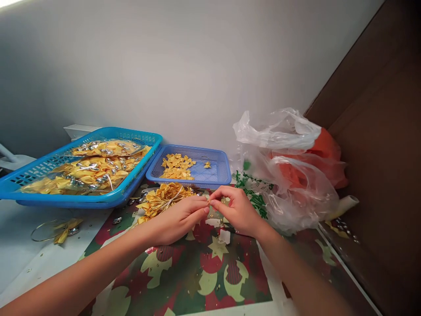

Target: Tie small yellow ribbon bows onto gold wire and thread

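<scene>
My left hand (184, 218) and my right hand (236, 210) meet above the patterned sheet (210, 281), fingertips pinched together. Between them is something tiny and thin, too small to name. Just beyond my left hand lies a bunch of gold ribbon bows (164, 197) on thin gold stems, partly covered by that hand. A small white piece (224, 237) rests on the sheet below my right hand. Behind both hands, a small blue-purple basket (226, 171) holds loose gold bows (177, 166), with a single bow (207, 165) apart at its right.
At left, a larger blue basket (98, 199) carries clear bags of gold bows and silver bells (98, 171). A gold bow with a wire ring (62, 230) lies in front of it. White and red plastic bags (292, 175) crowd the right, beside a brown panel (378, 153).
</scene>
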Action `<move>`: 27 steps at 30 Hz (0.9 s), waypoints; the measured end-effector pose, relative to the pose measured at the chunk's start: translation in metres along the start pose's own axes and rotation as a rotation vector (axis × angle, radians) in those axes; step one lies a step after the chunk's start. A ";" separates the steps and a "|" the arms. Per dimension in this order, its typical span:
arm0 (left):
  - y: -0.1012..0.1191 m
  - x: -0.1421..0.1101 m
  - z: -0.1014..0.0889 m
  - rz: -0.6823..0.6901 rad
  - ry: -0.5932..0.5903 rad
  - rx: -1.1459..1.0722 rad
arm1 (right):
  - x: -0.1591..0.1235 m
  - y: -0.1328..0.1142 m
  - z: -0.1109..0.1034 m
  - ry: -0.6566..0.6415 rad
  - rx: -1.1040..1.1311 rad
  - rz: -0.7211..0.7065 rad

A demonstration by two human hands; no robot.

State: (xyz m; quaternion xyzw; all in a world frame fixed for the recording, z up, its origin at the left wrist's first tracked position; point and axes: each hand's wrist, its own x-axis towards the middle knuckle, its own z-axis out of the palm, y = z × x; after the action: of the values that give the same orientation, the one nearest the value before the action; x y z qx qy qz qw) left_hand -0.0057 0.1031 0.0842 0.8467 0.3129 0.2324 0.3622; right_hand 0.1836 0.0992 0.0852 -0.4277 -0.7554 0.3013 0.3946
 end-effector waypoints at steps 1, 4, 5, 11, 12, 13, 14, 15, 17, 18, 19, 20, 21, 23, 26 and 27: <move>0.001 0.000 0.002 -0.005 -0.007 -0.005 | -0.001 0.000 0.000 0.000 -0.013 0.017; 0.003 -0.005 0.010 -0.009 -0.024 -0.034 | -0.008 0.001 0.001 -0.023 -0.042 0.048; 0.004 -0.007 0.013 -0.014 -0.019 -0.046 | -0.012 0.002 0.002 -0.036 -0.058 0.044; 0.009 -0.027 0.036 -0.113 0.153 -0.107 | -0.046 0.004 0.008 -0.036 -0.096 0.038; 0.011 -0.030 0.041 -0.122 0.179 -0.118 | -0.051 0.003 0.009 -0.016 -0.081 0.039; 0.012 -0.033 0.045 -0.131 0.196 -0.131 | -0.056 0.003 0.010 0.005 -0.067 0.035; 0.013 -0.035 0.050 -0.140 0.208 -0.150 | -0.060 0.002 0.011 0.025 -0.054 0.029; 0.015 -0.037 0.054 -0.150 0.218 -0.177 | -0.064 0.003 0.012 0.045 -0.038 0.025; 0.016 -0.040 0.062 -0.169 0.236 -0.238 | -0.071 0.005 0.016 0.084 0.018 0.038; 0.015 -0.041 0.065 -0.177 0.241 -0.263 | -0.074 0.008 0.019 0.095 0.067 0.058; 0.014 -0.041 0.068 -0.182 0.242 -0.279 | -0.076 0.012 0.022 0.102 0.128 0.085; 0.013 -0.042 0.070 -0.186 0.240 -0.288 | -0.079 0.015 0.026 0.103 0.199 0.118; 0.011 -0.043 0.072 -0.187 0.233 -0.294 | -0.080 0.019 0.030 0.096 0.272 0.153; 0.008 -0.043 0.076 -0.190 0.215 -0.311 | -0.083 0.027 0.037 0.081 0.413 0.220; 0.004 -0.043 0.078 -0.201 0.203 -0.337 | -0.085 0.034 0.046 0.089 0.579 0.271; 0.003 -0.043 0.078 -0.205 0.200 -0.347 | -0.086 0.035 0.047 0.094 0.608 0.273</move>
State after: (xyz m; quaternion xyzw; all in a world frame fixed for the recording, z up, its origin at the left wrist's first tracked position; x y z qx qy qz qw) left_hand 0.0137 0.0347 0.0300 0.7082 0.3872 0.3275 0.4912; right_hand 0.1852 0.0338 0.0043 -0.4010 -0.5475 0.5430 0.4946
